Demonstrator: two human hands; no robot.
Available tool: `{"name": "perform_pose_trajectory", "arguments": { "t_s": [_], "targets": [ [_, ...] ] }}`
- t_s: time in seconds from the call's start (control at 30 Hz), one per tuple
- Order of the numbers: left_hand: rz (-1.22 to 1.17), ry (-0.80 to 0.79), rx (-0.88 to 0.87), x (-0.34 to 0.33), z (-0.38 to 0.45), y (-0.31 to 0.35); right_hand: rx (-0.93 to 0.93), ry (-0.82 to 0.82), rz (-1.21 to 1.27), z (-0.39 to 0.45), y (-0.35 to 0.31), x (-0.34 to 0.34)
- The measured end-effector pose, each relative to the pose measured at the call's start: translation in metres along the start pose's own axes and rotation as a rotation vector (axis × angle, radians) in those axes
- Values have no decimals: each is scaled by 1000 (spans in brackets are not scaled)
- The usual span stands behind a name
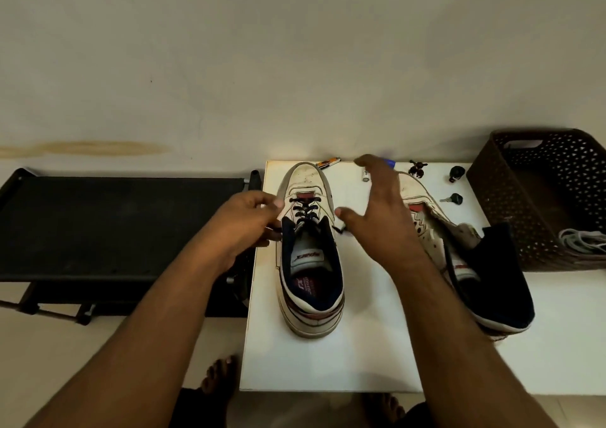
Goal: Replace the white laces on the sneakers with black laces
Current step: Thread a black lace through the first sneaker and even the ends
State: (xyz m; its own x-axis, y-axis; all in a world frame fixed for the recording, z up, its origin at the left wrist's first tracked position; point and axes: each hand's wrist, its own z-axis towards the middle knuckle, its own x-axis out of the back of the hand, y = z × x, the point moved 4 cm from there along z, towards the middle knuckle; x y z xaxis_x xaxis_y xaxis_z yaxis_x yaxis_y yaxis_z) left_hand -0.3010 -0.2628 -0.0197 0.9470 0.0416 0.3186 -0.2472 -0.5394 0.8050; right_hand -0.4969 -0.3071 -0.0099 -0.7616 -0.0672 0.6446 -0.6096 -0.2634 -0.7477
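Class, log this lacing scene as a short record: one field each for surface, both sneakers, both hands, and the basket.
surface: white table
left sneaker: black lace partly threaded
right sneaker: no lace seen
left hand: pinches a lace end
right hand: open, above the table
basket: brown, white laces inside

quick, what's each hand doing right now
Left hand: fingers curled, pinching the black lace at the left side of the near sneaker.
Right hand: open, fingers spread above the table, holding nothing.
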Motion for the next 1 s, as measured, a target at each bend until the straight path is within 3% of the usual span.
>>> {"name": "perform_pose_trajectory", "arguments": {
  "t_s": [0.13, 0.3, 0.53, 0.63, 0.73, 0.8, 0.9, 1.0],
  "targets": [
    [213, -45, -104, -5, -1, 1, -50, -337, -56, -1, 6, -24],
    [375, 91, -203, 2, 2, 7, -37, -370, -176, 0, 8, -23],
    [442, 181, -184, 21, -1, 0, -53, -387, -218, -4, 22, -22],
    [516, 204, -208, 16, -1, 3, -78, -295, -207, -2, 22, -15],
    [457, 367, -354, 22, -8, 9, -232, -123, 24, -2, 16, -2],
    [300, 458, -441, 23, -17, 13, -400, -149, 350, -3, 8, -4],
    [151, 392, -585, 1, -28, 25, -475, -239, 769, 0, -4, -16],
    [149, 270, -698, -28, -32, 36, -401, -327, 895, -1, -15, -21]
  ]
}}
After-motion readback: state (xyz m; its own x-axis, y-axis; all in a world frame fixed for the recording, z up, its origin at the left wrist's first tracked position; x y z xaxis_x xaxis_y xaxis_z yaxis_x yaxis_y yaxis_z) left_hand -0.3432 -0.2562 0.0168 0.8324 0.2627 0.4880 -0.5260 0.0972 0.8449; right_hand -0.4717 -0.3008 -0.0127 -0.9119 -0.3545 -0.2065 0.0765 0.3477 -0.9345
